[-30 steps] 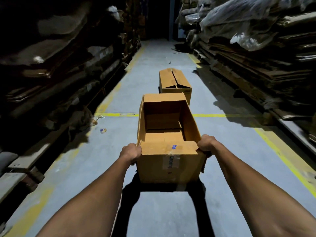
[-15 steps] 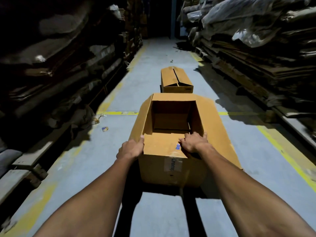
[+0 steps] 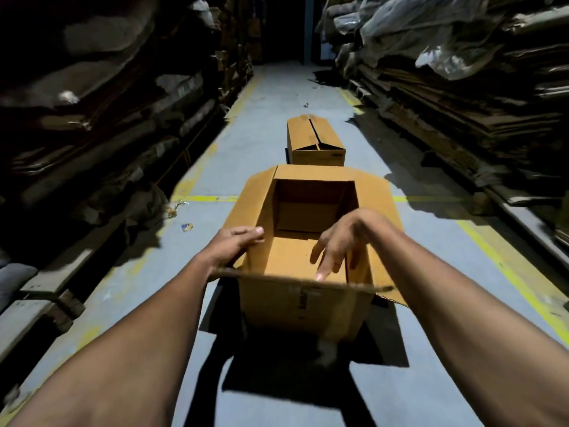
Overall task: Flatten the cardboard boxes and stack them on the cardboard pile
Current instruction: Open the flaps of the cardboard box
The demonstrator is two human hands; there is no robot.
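Two bare forearms, extended forward, hands apart at the same height.

Left hand [image 3: 235, 246]: palm turned inward, fingers held straight and close together, thumb on top, its tip pointing forward; forearm runs in from lower left, wrist straight. Right hand [image 3: 340, 238]: palm down, wrist arched high, fingers [image 3: 326, 268] spread and hanging downward, relaxed, one fingertip lowest and pointing straight down; forearm runs in from lower right, elbow out of view. Both arms unsleeved. Whether the left fingers are pressing anything cannot be told.
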